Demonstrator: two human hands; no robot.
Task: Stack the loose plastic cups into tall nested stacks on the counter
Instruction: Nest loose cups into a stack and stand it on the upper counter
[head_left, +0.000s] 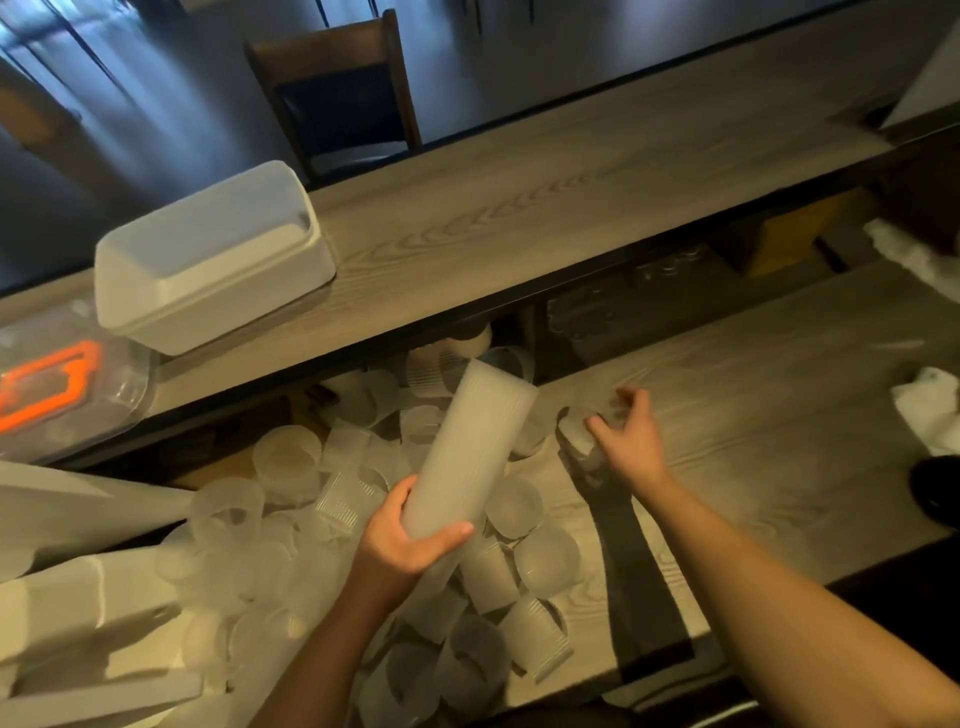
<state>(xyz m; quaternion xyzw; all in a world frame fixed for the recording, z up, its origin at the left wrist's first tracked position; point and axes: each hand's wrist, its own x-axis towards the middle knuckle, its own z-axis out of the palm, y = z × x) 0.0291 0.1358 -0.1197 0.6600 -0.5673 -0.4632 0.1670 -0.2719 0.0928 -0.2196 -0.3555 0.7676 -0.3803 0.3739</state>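
My left hand (402, 540) grips the lower end of a tall nested stack of frosted plastic cups (467, 452), which slants up and away over the pile. Just right of it, my right hand (626, 436) curls around a single clear cup (589, 431) above the counter (779, 441). Below both hands, a heap of loose plastic cups (322, 551) covers the left part of the counter, lying on their sides and upside down.
A raised wooden shelf (519, 218) runs behind, with a white rectangular bin (213, 260) and a clear container with an orange lid (57, 384) on it. White foam boxes (67, 597) sit at the left. Crumpled white cloth (930, 410) lies at the right edge.
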